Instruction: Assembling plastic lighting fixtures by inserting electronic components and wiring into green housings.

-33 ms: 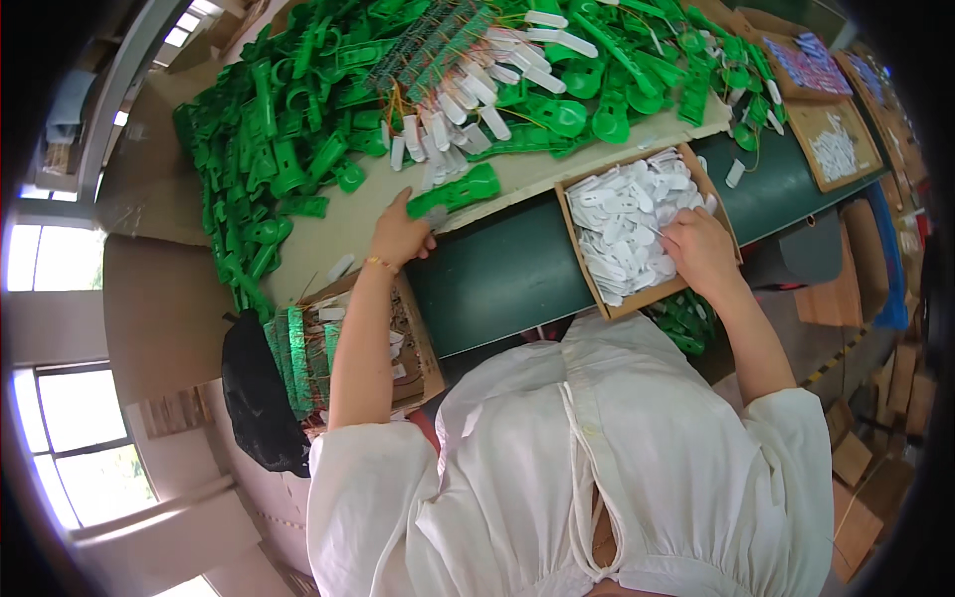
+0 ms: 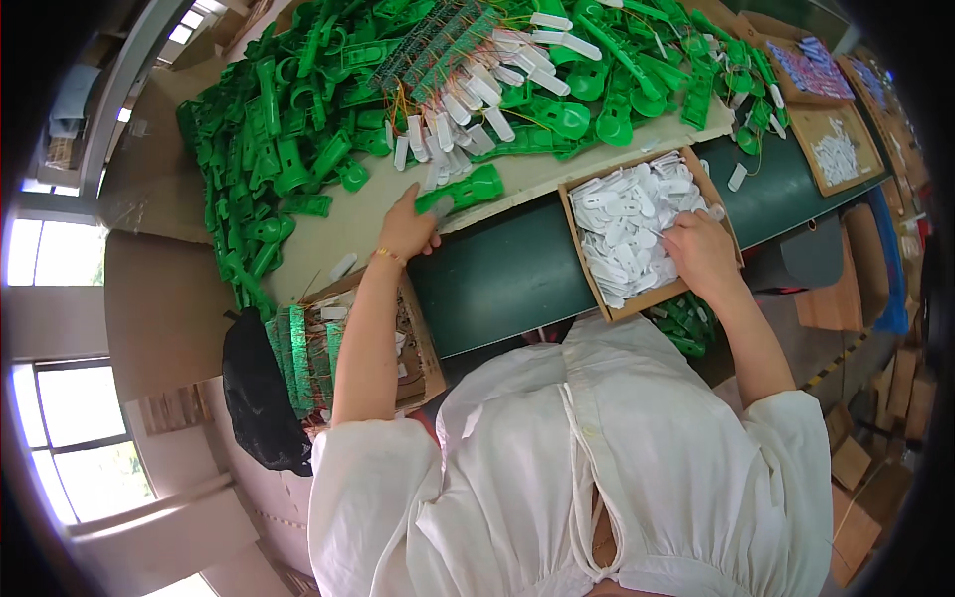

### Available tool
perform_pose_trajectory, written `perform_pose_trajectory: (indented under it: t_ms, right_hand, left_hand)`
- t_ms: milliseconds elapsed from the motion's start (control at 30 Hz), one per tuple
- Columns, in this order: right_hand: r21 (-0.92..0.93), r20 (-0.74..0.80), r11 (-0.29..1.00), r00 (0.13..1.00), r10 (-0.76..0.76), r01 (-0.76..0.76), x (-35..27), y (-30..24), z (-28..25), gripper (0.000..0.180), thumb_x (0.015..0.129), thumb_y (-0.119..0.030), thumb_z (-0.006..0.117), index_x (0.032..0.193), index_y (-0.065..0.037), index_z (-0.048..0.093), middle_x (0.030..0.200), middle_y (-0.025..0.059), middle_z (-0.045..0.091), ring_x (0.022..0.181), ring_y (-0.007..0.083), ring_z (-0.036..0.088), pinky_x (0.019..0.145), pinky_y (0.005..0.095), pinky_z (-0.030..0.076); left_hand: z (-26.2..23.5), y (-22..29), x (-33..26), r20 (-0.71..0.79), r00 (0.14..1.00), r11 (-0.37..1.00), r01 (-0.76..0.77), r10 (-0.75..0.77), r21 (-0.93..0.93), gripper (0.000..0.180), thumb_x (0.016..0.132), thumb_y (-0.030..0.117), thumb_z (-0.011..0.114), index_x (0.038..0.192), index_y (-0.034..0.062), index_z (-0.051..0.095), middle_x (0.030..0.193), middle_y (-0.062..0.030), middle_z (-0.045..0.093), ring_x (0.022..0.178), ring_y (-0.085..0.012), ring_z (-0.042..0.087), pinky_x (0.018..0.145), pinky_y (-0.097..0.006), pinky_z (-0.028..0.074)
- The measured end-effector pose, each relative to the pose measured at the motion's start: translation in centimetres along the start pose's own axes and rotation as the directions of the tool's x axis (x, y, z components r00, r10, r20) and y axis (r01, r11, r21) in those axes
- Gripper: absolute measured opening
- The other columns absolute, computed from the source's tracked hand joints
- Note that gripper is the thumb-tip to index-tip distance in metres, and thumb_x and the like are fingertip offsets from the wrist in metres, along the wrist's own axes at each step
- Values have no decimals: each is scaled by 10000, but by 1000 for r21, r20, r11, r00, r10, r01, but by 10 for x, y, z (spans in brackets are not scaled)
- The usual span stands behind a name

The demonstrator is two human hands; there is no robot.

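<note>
My left hand is at the near edge of the cream board, index finger stretched out and thumb apart. Beside its fingertips lies a long green plastic housing, with a greyish piece at its near end; no firm grip shows. My right hand reaches into a shallow cardboard box. Its fingers are pinched together on a small white plastic piece, partly hidden by the hand. Many flat white plastic pieces fill that box.
Green housings heap up over the cream board. Wired circuit boards with white ends lie on them. An open carton holds more boards at my left, beside a black bag. A tray of white parts stands far right.
The whole view has shifted very slightly. Both hands stay at about the same places, and nothing has visibly been picked up or let go.
</note>
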State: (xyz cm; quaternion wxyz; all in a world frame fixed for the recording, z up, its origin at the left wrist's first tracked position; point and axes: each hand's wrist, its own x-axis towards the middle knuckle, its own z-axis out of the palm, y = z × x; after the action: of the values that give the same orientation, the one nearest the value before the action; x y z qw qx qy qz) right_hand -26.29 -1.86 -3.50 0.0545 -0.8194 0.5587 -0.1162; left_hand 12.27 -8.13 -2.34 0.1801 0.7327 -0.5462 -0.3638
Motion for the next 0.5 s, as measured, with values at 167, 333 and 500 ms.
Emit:
perform_pose_trajectory:
  t_ms: [167, 333, 500]
  right_hand:
    - [134, -36, 989, 997, 72, -67, 1, -6, -13, 86, 722, -134, 628, 767, -66, 655, 748, 72, 553, 770, 258, 546, 659, 353, 446]
    - [311, -144, 946, 980, 137, -87, -11, -12, -14, 87, 743, -134, 627, 787, -63, 648, 741, 71, 557, 759, 253, 560, 633, 354, 448]
    - [458, -245, 889, 959, 146, -18, -5, -24, -22, 87, 755, -108, 628, 803, -36, 635, 741, 84, 564, 692, 233, 562, 608, 309, 449]
  left_hand:
    - [2, 14, 30, -35, 999, 922, -16, 32, 388, 467, 778, 214, 442, 1236, 120, 460, 774, -175, 632, 672, -283, 626, 621, -382, 500]
    - [14, 31, 32, -182, 983, 838, 120, -25, 532, 408, 760, 339, 483, 1115, 141, 509, 1020, -220, 592, 960, -351, 572, 824, -432, 452]
    - [11, -9, 32, -236, 971, 999, 11, -22, -46, 543, 701, 64, 589, 1203, 64, 384, 1040, -198, 562, 923, -347, 570, 814, -403, 461]
